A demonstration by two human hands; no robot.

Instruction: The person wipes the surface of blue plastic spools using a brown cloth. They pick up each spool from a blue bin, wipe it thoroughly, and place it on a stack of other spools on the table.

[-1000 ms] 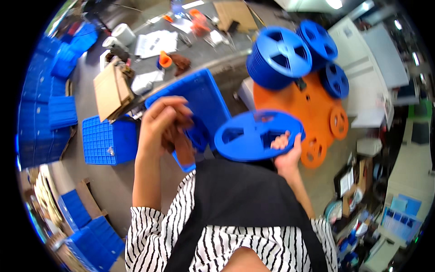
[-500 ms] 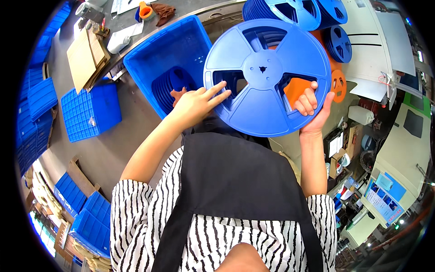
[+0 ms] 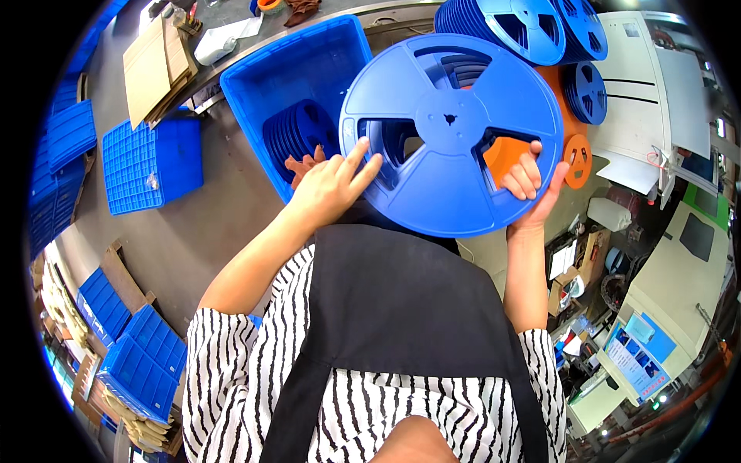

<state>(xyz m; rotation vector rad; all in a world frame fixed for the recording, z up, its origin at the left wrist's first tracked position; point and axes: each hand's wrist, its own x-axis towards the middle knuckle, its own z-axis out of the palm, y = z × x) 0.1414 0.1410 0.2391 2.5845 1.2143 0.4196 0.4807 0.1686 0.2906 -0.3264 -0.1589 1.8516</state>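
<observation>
A large blue plastic reel, with a small keyed centre hole and wide cutouts, is held up face-on in front of my apron. My right hand grips its right side, fingers curled through a cutout and thumb along the outer rim. At the left rim, my left hand has its index and middle fingers stretched out and spread, touching or very near the reel. Its thumb is hidden. Just behind that hand shows a reddish-brown, finger-like shape I cannot identify. More flange edges appear through the reel's cutouts.
A blue bin behind my left hand contains several dark blue reels. More blue reels stand at the top right, beside an orange reel. A blue crate sits on the floor at left; cardboard rests by the bench.
My left hand's fingers have pulled back slightly left from the reel's cutout and spread further. My right hand keeps its grip. The view has shifted a little.
</observation>
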